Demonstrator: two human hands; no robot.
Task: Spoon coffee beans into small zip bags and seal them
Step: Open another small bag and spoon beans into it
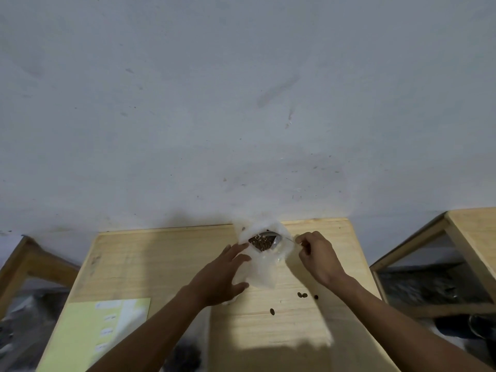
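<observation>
Left hand point(222, 275) beside bean bag point(264, 260); right hand point(316, 257) pinching spoon point(271, 235).

Dark brown coffee beans point(261, 243) fill a cloudy white bag point(264, 267) on the pale wooden table point(161, 259), beside a light yellow sheet point(80, 336).

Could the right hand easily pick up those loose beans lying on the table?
Probably not right away: the right hand is pinching the spoon at the bag. The loose beans lie uncovered near its wrist, so the way looks free otherwise.
</observation>
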